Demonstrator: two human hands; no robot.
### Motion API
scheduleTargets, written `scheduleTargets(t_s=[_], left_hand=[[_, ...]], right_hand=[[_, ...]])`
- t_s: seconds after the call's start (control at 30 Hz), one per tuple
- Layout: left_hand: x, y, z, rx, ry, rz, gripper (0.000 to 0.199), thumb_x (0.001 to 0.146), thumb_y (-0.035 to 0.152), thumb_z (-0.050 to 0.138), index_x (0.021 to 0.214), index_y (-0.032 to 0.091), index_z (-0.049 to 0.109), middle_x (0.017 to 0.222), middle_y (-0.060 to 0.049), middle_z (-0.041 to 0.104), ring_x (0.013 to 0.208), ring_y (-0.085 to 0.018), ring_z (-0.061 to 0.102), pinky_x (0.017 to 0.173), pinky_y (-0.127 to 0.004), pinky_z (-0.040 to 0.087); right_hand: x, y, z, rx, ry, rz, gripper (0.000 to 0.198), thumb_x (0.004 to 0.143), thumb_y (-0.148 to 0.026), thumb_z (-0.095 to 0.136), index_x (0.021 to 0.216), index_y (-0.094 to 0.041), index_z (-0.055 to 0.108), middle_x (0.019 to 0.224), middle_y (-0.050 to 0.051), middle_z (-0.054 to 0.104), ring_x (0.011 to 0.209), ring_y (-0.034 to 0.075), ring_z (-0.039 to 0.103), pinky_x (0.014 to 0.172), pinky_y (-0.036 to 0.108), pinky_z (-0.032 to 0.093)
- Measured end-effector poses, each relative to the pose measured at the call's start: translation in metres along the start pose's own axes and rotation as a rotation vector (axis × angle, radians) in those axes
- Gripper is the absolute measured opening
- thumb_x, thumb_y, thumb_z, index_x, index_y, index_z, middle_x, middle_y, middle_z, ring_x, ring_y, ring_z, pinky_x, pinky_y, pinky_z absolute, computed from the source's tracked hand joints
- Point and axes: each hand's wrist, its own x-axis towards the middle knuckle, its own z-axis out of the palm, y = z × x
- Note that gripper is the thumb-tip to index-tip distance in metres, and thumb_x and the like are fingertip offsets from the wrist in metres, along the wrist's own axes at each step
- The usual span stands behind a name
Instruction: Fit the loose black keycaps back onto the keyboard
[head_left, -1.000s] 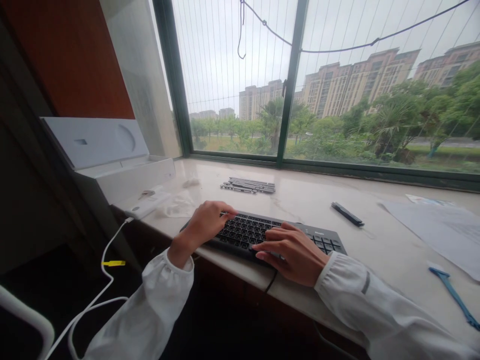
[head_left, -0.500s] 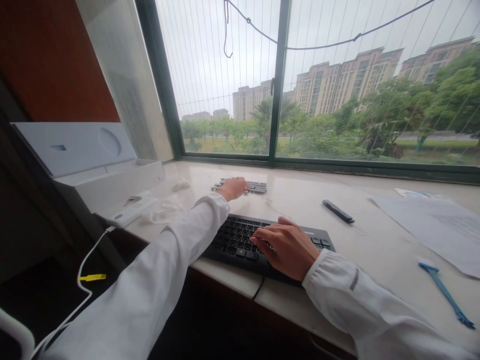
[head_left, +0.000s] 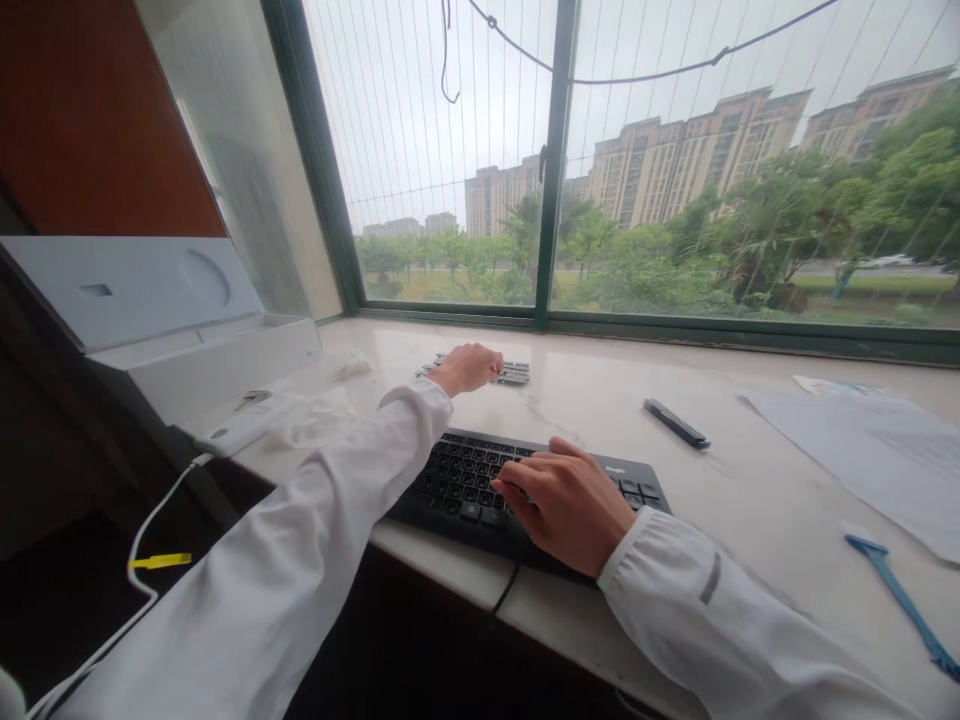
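Note:
My left hand [head_left: 469,368] reaches over rows of loose dark keycaps [head_left: 516,374] near the window. Its fingers are bent and drawn together at the tips; whether a keycap is between them is hidden. In front of me lies a black keyboard [head_left: 472,465], many of its key places showing bare sockets, while a few keycaps sit along its bottom row and at the right end. Over the keyboard's middle rests my right hand [head_left: 566,505], thumb and fingers curled together in a pinch. What those fingertips hold, if anything, cannot be made out.
A black bar-shaped object [head_left: 675,424] lies right of the keyboard. Further right are paper sheets [head_left: 862,450] and a blue plastic tool [head_left: 904,600]. At left stands an open white box [head_left: 202,365], with crumpled clear plastic [head_left: 319,425] and a white cable [head_left: 161,510] by it.
My left hand stays over the loose keycaps, its fingers shifting slightly to the right and more bunched. The right hand keeps its place on the keyboard. The view has turned slightly.

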Motion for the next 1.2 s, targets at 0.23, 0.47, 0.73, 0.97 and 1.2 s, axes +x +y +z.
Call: scheduleTargets(t_s=[0.23,0.47,0.73,0.97,1.2], left_hand=[[-0.092,0.028,-0.043,-0.35,0.233,0.161,0.017,0.087,0.029,0.061,0.101,0.024,0.07,0.099,0.002,0.073,0.095,-0.015,0.064,0.09,-0.028,0.045],[-0.21,0.043,-0.035,-0.497,0.187,0.01,0.015,0.086,0.029,0.065,0.1,0.025,0.07,0.102,0.002,0.072,0.095,-0.015,0.065,0.089,-0.025,0.046],[-0.229,0.048,-0.001,-0.586,0.215,0.004,0.02,0.086,0.032,0.066,0.105,0.028,0.07,0.106,0.003,0.072,0.1,-0.014,0.065,0.088,-0.022,0.045],[-0.227,0.046,0.005,-0.573,0.257,0.028,0.015,0.084,0.032,0.068,0.097,0.028,0.074,0.097,0.004,0.074,0.091,-0.013,0.067,0.081,-0.021,0.045],[-0.221,0.042,-0.001,-0.615,0.226,0.017,0.011,0.08,0.03,0.072,0.09,0.03,0.076,0.091,0.006,0.074,0.088,-0.012,0.068,0.078,-0.019,0.045]], right_hand=[[-0.002,0.0,0.0,0.001,0.018,-0.021,0.031,0.098,-0.029,0.041,0.077,-0.021,0.062,0.066,-0.001,0.068,0.06,0.012,0.06,0.072,0.031,0.028],[-0.003,-0.005,0.0,0.014,0.005,-0.061,0.031,0.099,-0.029,0.04,0.082,-0.021,0.065,0.068,0.0,0.069,0.062,0.013,0.061,0.072,0.032,0.029],[-0.003,-0.006,0.003,0.042,-0.016,-0.061,0.027,0.098,-0.029,0.042,0.086,-0.022,0.065,0.075,0.0,0.072,0.067,0.014,0.064,0.074,0.031,0.031],[-0.004,-0.006,0.006,0.042,-0.019,-0.108,0.028,0.099,-0.029,0.042,0.085,-0.021,0.064,0.071,0.0,0.07,0.064,0.013,0.062,0.071,0.031,0.031],[-0.005,-0.006,0.008,0.05,-0.007,-0.122,0.027,0.098,-0.029,0.042,0.084,-0.021,0.064,0.068,-0.001,0.068,0.062,0.013,0.06,0.071,0.031,0.03]])
